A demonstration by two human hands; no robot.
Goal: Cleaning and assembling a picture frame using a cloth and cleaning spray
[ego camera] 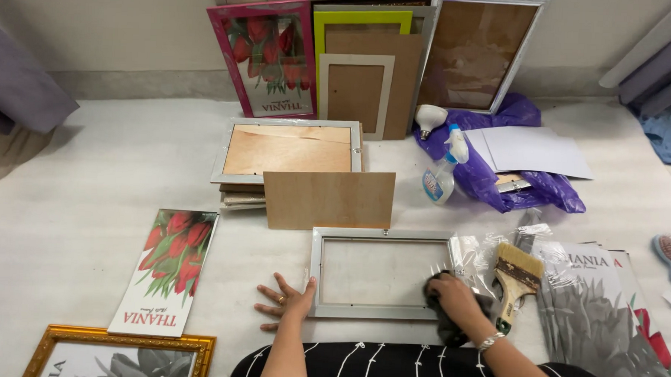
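Observation:
A silver picture frame (382,236) lies flat in front of me, its glass facing up. My left hand (285,301) rests flat with fingers spread on the surface, its thumb against the frame's left edge. My right hand (453,297) is closed on a dark cloth (449,330) pressed at the frame's right side. A brown backing board (329,199) leans just behind the frame. A paintbrush with a wooden handle (514,279) lies right of my right hand on crinkled clear plastic (476,253).
A tulip print (170,268) and a gold frame (114,352) lie at the left. A stack of frames (288,151) sits behind the board, with more frames (369,63) against the wall. A spray bottle (444,170), purple bag (514,180), prints (599,302) and hairbrush (669,256) lie right.

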